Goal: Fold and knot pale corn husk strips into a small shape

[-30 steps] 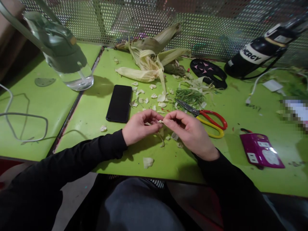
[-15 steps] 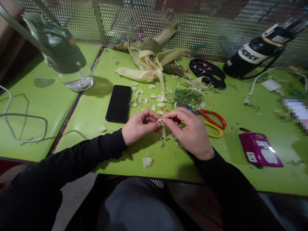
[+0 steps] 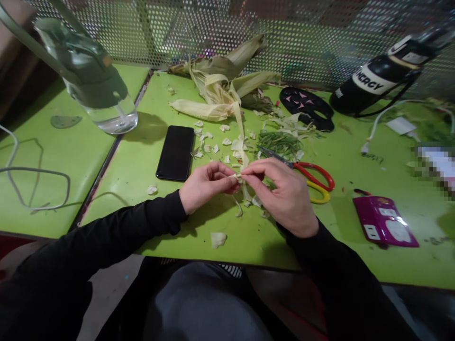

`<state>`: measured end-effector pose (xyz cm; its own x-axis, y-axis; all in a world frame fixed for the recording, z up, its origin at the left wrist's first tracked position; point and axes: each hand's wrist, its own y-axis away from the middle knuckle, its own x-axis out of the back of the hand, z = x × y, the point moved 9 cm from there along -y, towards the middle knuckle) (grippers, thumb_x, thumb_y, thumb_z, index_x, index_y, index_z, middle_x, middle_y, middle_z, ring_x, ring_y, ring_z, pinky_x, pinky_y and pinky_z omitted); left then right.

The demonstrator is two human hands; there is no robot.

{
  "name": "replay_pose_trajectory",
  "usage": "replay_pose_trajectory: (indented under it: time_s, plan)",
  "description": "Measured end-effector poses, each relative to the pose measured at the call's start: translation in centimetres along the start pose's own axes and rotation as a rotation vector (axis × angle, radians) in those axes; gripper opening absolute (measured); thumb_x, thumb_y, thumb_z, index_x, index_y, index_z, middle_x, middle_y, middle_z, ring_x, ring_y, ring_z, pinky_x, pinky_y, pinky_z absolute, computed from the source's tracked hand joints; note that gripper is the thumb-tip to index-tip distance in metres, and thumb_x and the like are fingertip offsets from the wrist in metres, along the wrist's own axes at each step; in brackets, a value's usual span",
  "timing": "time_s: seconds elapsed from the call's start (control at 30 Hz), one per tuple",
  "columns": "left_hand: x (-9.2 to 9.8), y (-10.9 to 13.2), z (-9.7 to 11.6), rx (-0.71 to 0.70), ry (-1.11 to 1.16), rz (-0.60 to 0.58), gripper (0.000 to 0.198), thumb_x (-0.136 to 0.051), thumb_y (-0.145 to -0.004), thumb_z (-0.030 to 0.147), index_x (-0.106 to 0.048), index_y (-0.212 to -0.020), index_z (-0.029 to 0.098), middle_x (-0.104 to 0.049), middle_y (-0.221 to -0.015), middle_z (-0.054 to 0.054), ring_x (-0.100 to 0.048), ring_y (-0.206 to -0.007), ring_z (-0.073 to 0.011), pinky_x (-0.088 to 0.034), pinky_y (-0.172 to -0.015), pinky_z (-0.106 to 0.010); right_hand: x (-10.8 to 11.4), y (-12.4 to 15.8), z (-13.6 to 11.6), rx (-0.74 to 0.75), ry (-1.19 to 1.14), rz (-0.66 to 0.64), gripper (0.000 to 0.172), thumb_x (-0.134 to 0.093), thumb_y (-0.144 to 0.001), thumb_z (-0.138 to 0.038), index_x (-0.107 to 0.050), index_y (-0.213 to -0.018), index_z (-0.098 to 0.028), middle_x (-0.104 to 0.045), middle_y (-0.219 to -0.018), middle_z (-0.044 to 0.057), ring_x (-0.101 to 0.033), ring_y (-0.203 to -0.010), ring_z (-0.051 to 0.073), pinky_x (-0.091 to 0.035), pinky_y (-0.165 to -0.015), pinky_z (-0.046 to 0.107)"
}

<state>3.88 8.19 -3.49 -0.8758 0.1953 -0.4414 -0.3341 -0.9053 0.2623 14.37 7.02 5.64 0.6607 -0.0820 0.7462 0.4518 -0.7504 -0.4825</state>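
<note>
Head view: pale thin strip of corn husk [image 3: 239, 177] pinched between left hand [image 3: 202, 187] and right hand [image 3: 286, 196], just above the green desk [image 3: 142, 156], near red-and-yellow-handled scissors [image 3: 295, 166]. Likely light, limp and papery, easy to tear along the grain; best gripped close to where the fingertips meet. Forearms converging, wrists low, thumbs and forefingers pressed onto the strip, remaining fingers loosely curled.

Single head-worn camera, aimed forward and down from above the person's lap [image 3: 209, 303]. It sits close over the left hand [image 3: 204, 187] and right hand [image 3: 286, 196] at mid-frame. Beyond the hands, the green worktop [image 3: 142, 156] runs back to a perforated screen [image 3: 320, 42].
</note>
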Motion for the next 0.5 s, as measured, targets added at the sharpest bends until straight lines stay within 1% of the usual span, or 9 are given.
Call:
replay_pose_trajectory:
  time_s: [0.1, 0.17, 0.23, 0.3, 0.33, 0.37, 0.43, 0.47, 0.5]
  plan:
    - [-0.2, 0.0, -0.3, 0.009, -0.024, -0.019, 0.012, -0.068, -0.077, 0.001, -0.058, -0.079, 0.008, -0.068, -0.065, 0.001, -0.064, -0.057, -0.0055, -0.054, -0.061, -0.018, -0.5, 0.1, -0.3, 0.043, -0.028, -0.046, 0.008, -0.060, -0.090, -0.018, -0.067, -0.090, -0.021, -0.069, -0.092, 0.005, -0.066, -0.088, 0.019, -0.053, -0.078, 0.035]
    - [-0.2, 0.0, -0.4, 0.005, 0.000, -0.031, 0.012, -0.067, -0.077, 0.002, -0.058, -0.079, 0.009, -0.068, -0.065, 0.000, -0.064, -0.057, -0.0059, -0.054, -0.061, -0.018, -0.4, 0.1, -0.3, 0.053, -0.065, -0.041, 0.007, -0.061, -0.090, -0.019, -0.067, -0.092, -0.021, -0.068, -0.097, 0.006, -0.064, -0.091, 0.019, -0.053, -0.079, 0.035]
    - [-0.1, -0.1, -0.2, -0.011, 0.057, -0.025, 0.011, -0.066, -0.079, 0.003, -0.057, -0.079, 0.009, -0.069, -0.066, 0.000, -0.066, -0.059, -0.0068, -0.055, -0.063, -0.019, 0.5, 0.1, 0.1, 0.011, -0.036, 0.043, 0.004, -0.064, -0.088, -0.023, -0.066, -0.091, -0.020, -0.066, -0.100, 0.007, -0.062, -0.087, 0.018, -0.052, -0.072, 0.033]
    - [0.2, -0.2, 0.1, -0.041, 0.111, 0.006, 0.010, -0.065, -0.081, 0.004, -0.056, -0.081, 0.010, -0.070, -0.068, 0.000, -0.068, -0.063, -0.0077, -0.056, -0.066, -0.020, 1.2, 0.1, 0.8, -0.073, 0.043, 0.106, 0.011, -0.066, -0.087, -0.029, -0.064, -0.084, -0.019, -0.065, -0.093, 0.007, -0.059, -0.079, 0.018, -0.049, -0.065, 0.032]
    - [0.4, -0.2, 0.3, -0.055, 0.123, 0.019, 0.010, -0.065, -0.081, 0.004, -0.056, -0.082, 0.010, -0.070, -0.068, 0.000, -0.068, -0.064, -0.0078, -0.056, -0.067, -0.020, 1.1, 0.1, 1.3, -0.124, 0.063, 0.085, 0.015, -0.066, -0.087, -0.033, -0.063, -0.081, -0.019, -0.064, -0.088, 0.006, -0.058, -0.075, 0.017, -0.047, -0.063, 0.032]
    - [0.4, -0.2, 0.4, -0.067, 0.124, 0.024, 0.011, -0.065, -0.081, 0.004, -0.056, -0.083, 0.011, -0.070, -0.068, 0.001, -0.068, -0.064, -0.0076, -0.056, -0.067, -0.020, 0.5, 0.1, 1.8, -0.171, 0.056, 0.022, 0.019, -0.065, -0.088, -0.036, -0.063, -0.080, -0.019, -0.063, -0.082, 0.005, -0.057, -0.072, 0.017, -0.045, -0.062, 0.031]
    - [0.3, -0.2, 0.6, -0.084, 0.107, 0.009, 0.011, -0.065, -0.081, 0.004, -0.057, -0.085, 0.011, -0.069, -0.069, 0.001, -0.066, -0.061, -0.0062, -0.056, -0.065, -0.019, -1.3, 0.3, 2.5, -0.252, -0.040, -0.141, 0.024, -0.062, -0.089, -0.041, -0.064, -0.082, -0.018, -0.062, -0.078, 0.003, -0.056, -0.071, 0.016, -0.044, -0.062, 0.031]
    - [0.2, -0.2, 0.7, -0.088, 0.094, -0.005, 0.011, -0.065, -0.081, 0.005, -0.057, -0.087, 0.011, -0.070, -0.070, 0.002, -0.065, -0.059, -0.0053, -0.056, -0.064, -0.018, -2.1, 0.4, 2.9, -0.292, -0.107, -0.191, 0.026, -0.061, -0.089, -0.043, -0.065, -0.083, -0.018, -0.061, -0.077, 0.002, -0.055, -0.069, 0.016, -0.043, -0.061, 0.030]
    - [0.2, -0.2, 0.7, -0.090, 0.081, -0.019, 0.012, -0.065, -0.081, 0.005, -0.057, -0.089, 0.011, -0.070, -0.071, 0.002, -0.064, -0.057, -0.0049, -0.056, -0.063, -0.018, -2.5, 0.6, 3.1, -0.330, -0.172, -0.206, 0.027, -0.061, -0.089, -0.044, -0.065, -0.082, -0.018, -0.060, -0.076, 0.002, -0.054, -0.068, 0.015, -0.042, -0.061, 0.029]
